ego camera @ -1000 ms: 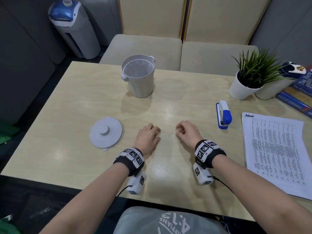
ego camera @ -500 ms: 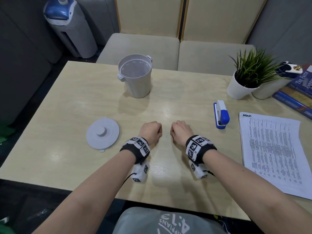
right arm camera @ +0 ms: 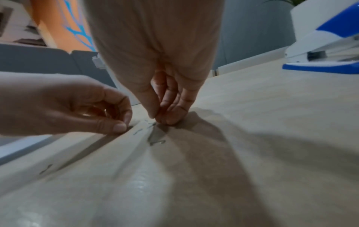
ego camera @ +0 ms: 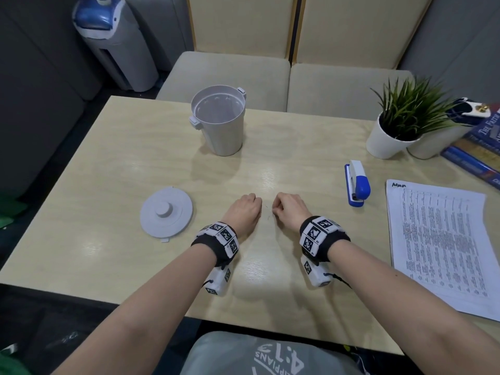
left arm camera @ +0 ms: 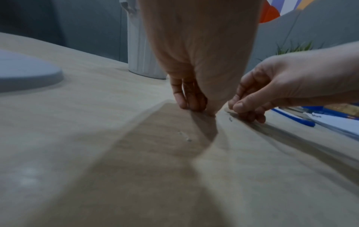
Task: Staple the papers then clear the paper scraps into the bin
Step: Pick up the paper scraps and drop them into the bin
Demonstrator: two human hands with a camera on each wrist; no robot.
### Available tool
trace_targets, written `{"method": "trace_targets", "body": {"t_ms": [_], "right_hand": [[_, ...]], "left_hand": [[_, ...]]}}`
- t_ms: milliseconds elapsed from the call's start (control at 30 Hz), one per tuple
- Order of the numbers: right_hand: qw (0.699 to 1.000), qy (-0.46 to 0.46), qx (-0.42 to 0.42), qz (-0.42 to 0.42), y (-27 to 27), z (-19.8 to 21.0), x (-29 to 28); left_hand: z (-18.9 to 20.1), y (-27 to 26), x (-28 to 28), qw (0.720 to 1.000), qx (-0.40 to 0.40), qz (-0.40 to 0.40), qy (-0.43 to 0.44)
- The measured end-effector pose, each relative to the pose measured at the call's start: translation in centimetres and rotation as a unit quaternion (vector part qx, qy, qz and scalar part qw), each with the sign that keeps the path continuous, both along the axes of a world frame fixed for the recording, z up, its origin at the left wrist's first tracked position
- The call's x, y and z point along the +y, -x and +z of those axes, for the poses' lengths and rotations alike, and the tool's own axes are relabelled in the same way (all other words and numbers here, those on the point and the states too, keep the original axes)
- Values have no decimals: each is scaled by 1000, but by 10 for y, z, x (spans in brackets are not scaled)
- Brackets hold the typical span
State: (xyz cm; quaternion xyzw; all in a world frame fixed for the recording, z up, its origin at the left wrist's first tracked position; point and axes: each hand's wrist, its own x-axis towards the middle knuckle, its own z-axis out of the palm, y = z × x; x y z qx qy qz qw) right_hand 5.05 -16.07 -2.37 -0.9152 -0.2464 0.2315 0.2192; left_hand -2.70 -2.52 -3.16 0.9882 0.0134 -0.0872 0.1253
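Between left hand (ego camera: 244,213) and right hand (ego camera: 289,212), loose staples (right arm camera: 157,142), on table (ego camera: 135,158)

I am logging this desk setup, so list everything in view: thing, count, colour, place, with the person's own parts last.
bin: 1, pale grey, open, far middle of the table
lid: 1, pale grey, flat on the table, left of the hands
stapler: 1, blue and white, right of the hands
papers: 1 printed stack, white, right edge of the table
loose staples: a few, metallic, on the table by the fingertips
potted plant: 1, green in a white pot, far right
books: a pile, mostly blue, far right corner
table: 1, light wood
left hand: 1, fingers curled, tips on the table
right hand: 1, fingers curled, tips at the staples
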Motion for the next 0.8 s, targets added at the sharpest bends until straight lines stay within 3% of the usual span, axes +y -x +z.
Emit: {"method": "trace_targets", "body": {"t_ms": [200, 433, 600, 800], "right_hand": [[993, 58, -52, 84, 1, 4, 8], [970, 136, -93, 179, 2, 12, 15], [971, 158, -36, 174, -2, 15, 19], [983, 131, 12, 128, -4, 17, 9]], "left_hand": [[4, 0, -1, 995, -35, 54, 81], [9, 5, -9, 964, 5, 185, 190], [10, -4, -26, 958, 40, 214, 188], [14, -18, -40, 970, 61, 197, 127]]}}
